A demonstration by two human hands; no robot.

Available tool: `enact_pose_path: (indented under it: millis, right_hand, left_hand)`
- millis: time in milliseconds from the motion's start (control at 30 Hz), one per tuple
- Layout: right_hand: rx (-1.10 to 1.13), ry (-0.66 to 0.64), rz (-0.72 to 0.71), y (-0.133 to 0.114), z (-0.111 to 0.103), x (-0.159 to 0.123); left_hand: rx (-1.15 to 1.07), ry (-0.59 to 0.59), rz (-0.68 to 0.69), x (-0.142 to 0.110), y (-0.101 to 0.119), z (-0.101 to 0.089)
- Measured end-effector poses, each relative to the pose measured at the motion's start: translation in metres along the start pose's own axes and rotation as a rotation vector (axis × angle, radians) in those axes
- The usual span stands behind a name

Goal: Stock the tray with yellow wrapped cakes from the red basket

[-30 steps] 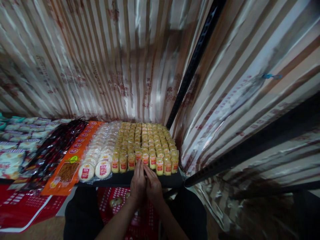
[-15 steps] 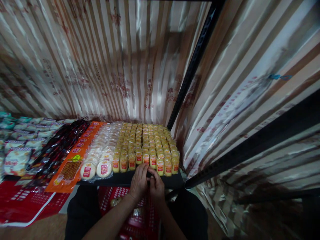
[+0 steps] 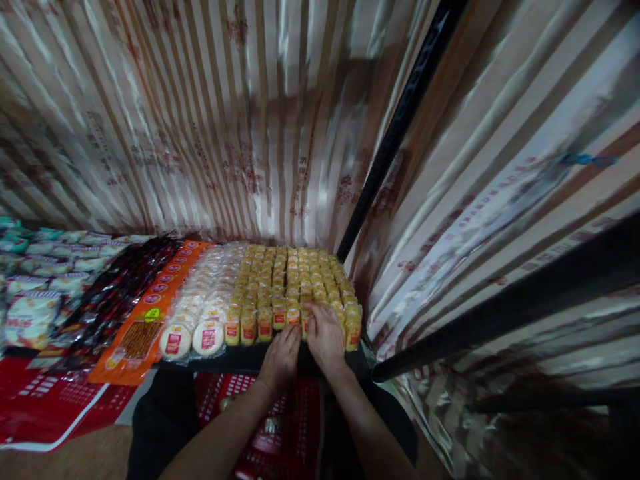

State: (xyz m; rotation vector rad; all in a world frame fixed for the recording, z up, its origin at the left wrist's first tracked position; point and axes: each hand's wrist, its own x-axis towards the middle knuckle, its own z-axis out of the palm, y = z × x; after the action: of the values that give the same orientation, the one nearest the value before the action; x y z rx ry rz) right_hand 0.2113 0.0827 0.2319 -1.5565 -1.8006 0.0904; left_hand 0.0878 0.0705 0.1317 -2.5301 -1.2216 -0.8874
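Rows of small yellow snack packs [image 3: 260,280] with red labels stand on a black shelf [image 3: 240,357]. My right hand [image 3: 326,337] reaches over the front packs on the right side, its fingers bent down onto a yellow pack and hiding part of the front row. Beside it, my left hand [image 3: 283,353] is at the shelf's front edge, below the front row. Its fingers are curled together; what they hold, if anything, is hidden. White round packaged biscuits [image 3: 208,338] stand in two rows left of the yellow packs.
An orange snack bag [image 3: 137,337], dark shiny packets [image 3: 113,293] and white snack bags [image 3: 33,319] lie farther left. Below the shelf, a red basket [image 3: 305,427] holds a few packs. Black posts [image 3: 390,160] and striped sheeting [image 3: 250,120] enclose the back and right.
My hands, close together before, have come apart. The right hand has moved right and forward over the front packs; the left has stayed near the shelf edge.
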Motion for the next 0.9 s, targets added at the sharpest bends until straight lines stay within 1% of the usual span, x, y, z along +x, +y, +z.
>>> enact_pose_path:
  millis: [100,167,333,433,533,633,700,767,900]
  right_hand:
    - [-0.136,-0.166,0.019,0.002,0.001,0.03]
    - [-0.194,-0.253,0.043,0.002,0.004,0.043]
    - [-0.291,-0.378,0.058,-0.002,0.012,0.057]
    - [-0.316,-0.411,0.052,-0.005,0.015,0.06]
    - [-0.255,-0.434,0.048,-0.005,0.016,0.062]
    - [-0.214,-0.411,0.09,-0.004,0.014,0.063]
    - [-0.25,-0.368,0.137,-0.004,0.013,0.065]
    - [-0.31,-0.355,0.18,-0.006,0.012,0.067]
    - [-0.383,-0.424,0.192,-0.011,0.016,0.075]
  left_hand:
    - [-0.039,-0.069,-0.05,0.001,0.002,-0.005]
    - [-0.064,-0.114,-0.085,0.003,0.004,-0.009]
    - [-0.106,-0.167,-0.115,0.006,0.006,-0.014]
    - [-0.118,-0.161,-0.127,0.006,0.006,-0.014]
    - [-0.125,-0.148,-0.143,0.006,0.006,-0.013]
    - [-0.142,-0.144,-0.141,0.006,0.006,-0.013]
    - [-0.158,-0.151,-0.138,0.007,0.005,-0.013]
    - [-0.171,-0.161,-0.142,0.007,0.005,-0.014]
    - [-0.192,-0.18,-0.159,0.008,0.005,-0.017]
